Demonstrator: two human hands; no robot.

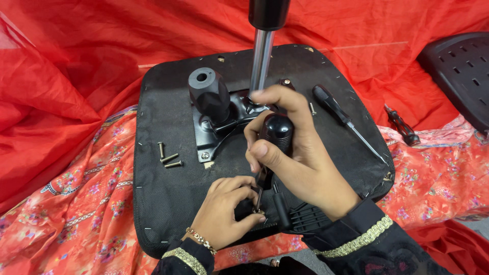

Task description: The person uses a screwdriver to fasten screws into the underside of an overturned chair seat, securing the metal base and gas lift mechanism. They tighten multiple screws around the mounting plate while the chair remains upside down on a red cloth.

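An upturned black chair seat (168,193) lies on cloth, with a black metal mechanism plate (216,135) and a chrome gas cylinder (261,58) standing up from it. My right hand (295,153) grips the black handle of a screwdriver (276,131), its shaft pointing down toward the seat's near edge. My left hand (226,209) pinches a small screw and bracket (256,199) at the screwdriver's tip, beside a black plastic armrest part (300,216). A black knob (209,91) sticks up from the plate.
Three loose bolts (168,157) lie on the seat at left. A second screwdriver (341,118) rests on the seat at right, another tool (402,127) on the cloth beyond. A perforated black chair back (461,71) sits far right. Red and floral fabric (76,203) surrounds everything.
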